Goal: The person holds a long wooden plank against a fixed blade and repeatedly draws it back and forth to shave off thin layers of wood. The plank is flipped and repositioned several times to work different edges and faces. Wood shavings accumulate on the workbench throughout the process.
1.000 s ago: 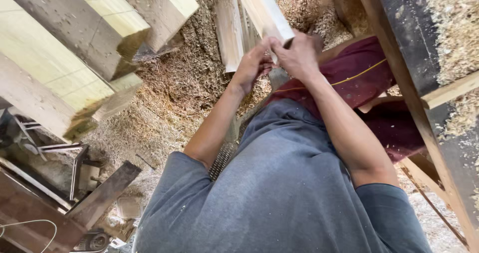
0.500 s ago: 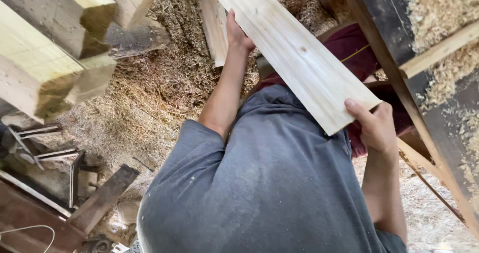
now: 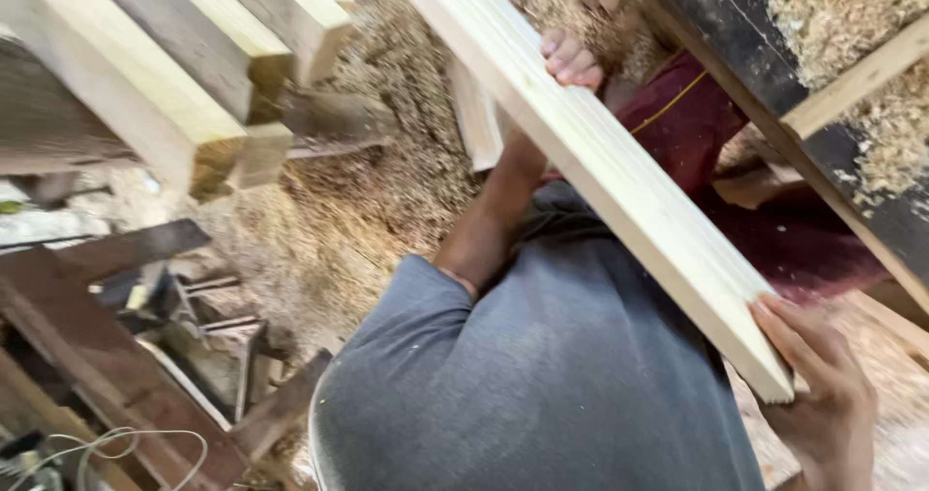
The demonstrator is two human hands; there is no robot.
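- Right hand (image 3: 823, 399): clasped on the near end of the pale plank (image 3: 600, 167), thumb at its corner.
- Left hand (image 3: 571, 60): fingers curled over the plank's far edge, gripping.
- Plank: held aloft, slanting across the person's body, above the sawdust floor (image 3: 387, 172).
- Risk: the far end runs out of view; a swing could strike the dark workbench (image 3: 774, 94) just beside it.
- Stacked timbers (image 3: 164, 75) lie well apart, left.

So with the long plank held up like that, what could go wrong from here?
The pale plank is gripped only at its near end by the right hand and by the left hand's fingers further up, so it might tip or slip. Its far end could knock the stacked timber beams. Sawdust underfoot may be slippery.
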